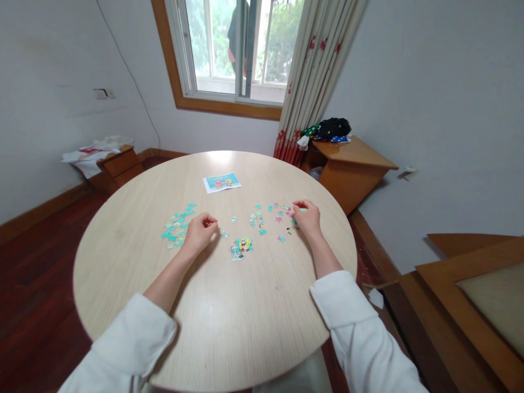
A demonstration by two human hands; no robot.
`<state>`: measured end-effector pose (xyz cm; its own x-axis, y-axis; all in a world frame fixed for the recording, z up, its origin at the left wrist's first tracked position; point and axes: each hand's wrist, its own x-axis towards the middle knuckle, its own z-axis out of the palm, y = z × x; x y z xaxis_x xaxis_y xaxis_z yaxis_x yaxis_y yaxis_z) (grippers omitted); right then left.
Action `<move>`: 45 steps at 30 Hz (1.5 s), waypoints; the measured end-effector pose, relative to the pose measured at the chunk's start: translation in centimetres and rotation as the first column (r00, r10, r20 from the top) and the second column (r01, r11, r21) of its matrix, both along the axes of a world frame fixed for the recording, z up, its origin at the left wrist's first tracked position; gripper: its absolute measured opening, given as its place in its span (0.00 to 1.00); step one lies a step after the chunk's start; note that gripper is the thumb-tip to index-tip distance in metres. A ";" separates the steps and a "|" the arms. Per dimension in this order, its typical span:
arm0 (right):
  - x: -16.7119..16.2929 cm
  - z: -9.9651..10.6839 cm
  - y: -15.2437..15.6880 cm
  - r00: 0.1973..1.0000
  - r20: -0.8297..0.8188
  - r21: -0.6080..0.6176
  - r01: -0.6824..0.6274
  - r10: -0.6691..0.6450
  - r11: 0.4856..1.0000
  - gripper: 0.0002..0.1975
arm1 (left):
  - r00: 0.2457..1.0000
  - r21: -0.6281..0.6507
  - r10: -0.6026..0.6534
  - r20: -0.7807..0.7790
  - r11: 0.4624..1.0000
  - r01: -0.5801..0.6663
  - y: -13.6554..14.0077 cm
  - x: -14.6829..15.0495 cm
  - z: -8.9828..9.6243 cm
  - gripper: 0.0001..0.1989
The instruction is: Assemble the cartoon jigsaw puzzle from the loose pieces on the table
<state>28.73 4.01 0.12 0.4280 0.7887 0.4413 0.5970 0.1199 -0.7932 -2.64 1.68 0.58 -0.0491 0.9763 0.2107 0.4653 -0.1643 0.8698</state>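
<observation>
My left hand (200, 233) hovers or rests just right of a loose spread of teal and pale green jigsaw pieces (177, 225). Its thumb and fingers are pinched together; whatever may be between them is too small to make out. On the right, my right hand (308, 218) is at the edge of a group of pink and teal pieces (279, 219), fingertips closed, their contents hidden. Between the hands lies a small joined section of puzzle (243, 245) with a yellow cartoon face. Further pieces (257, 220) sit above it to the right, and a single piece (233, 219) lies apart.
A printed reference picture (222, 182) lies farther back on the round wooden table (221, 316). Beyond the table are a wooden cabinet (356, 155) with cloths on top, a curtain (313, 71) and a window. A wooden chair or bench (462, 295) stands at the right.
</observation>
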 end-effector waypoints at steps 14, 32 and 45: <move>0.4 -1.0 0.7 0.995 -0.081 -0.003 0.051 -0.051 0.999 0.07 | 0.998 -0.025 0.063 -0.006 0.998 -0.064 0.0 0.4 0.5 0.02; 1.1 -1.5 0.9 0.957 -0.278 0.074 0.110 -0.086 0.991 0.11 | 0.996 -0.002 0.075 0.037 0.997 -0.075 -0.1 0.2 0.3 0.03; 2.5 -1.0 0.7 0.904 -0.413 0.066 0.148 -0.108 0.987 0.09 | 0.988 -0.026 0.058 0.144 0.998 -0.055 0.0 0.0 -0.1 0.11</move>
